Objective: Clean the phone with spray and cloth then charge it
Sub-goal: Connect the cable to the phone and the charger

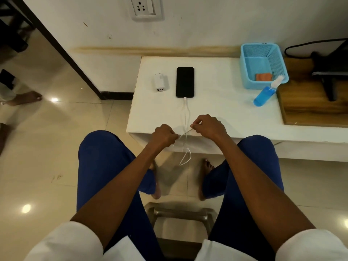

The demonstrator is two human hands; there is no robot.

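Where the white counter (216,110) meets its near edge, I see both hands curled and pinching a thin white charging cable (185,110). Left hand (163,134) grips it just off the near edge; right hand (208,127) pinches it between thumb and fingertips just above that edge. The hands are close together but not touching, cable stretched between them. A loop of cable hangs below the near edge, between my knees.

The cable runs up the counter and is plugged into the bottom end of the black slab phone (185,82), lying flat and screen-up, dark, toward the far-left part of the counter. Just left of it, apart from it, lies the white plastic charger brick (160,82), prongs toward the wall, no cable in its ports that I can make out.

At the far-right corner sits a light blue perforated plastic basket (246,72) with an orange folded cloth (263,76) inside. A clear spray bottle with blue liquid (264,96) lies tilted at the basket's near corner; contact unclear.

White wall socket plate (146,8) above the counter's left end.
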